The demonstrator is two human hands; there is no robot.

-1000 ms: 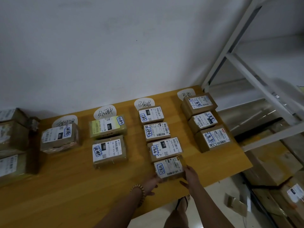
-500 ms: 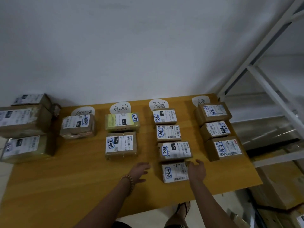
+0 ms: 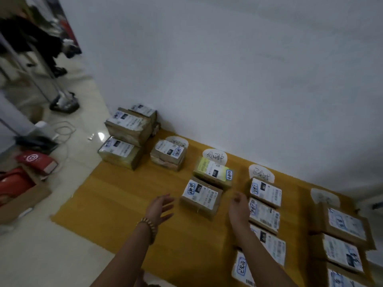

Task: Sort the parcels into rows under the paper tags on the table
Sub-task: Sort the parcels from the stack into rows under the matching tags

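— Hands holding anything?
— No. Left hand spread wide, right hand loosely curled, both over the table.
— Parcels?
— Rowed under 4 paper tags; a stack sits far left.

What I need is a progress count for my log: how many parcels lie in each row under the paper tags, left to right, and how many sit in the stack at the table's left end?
First row: 1
Second row: 2
Third row: 4
Fourth row: 3
Stack at the left end: 3
Total: 13 parcels
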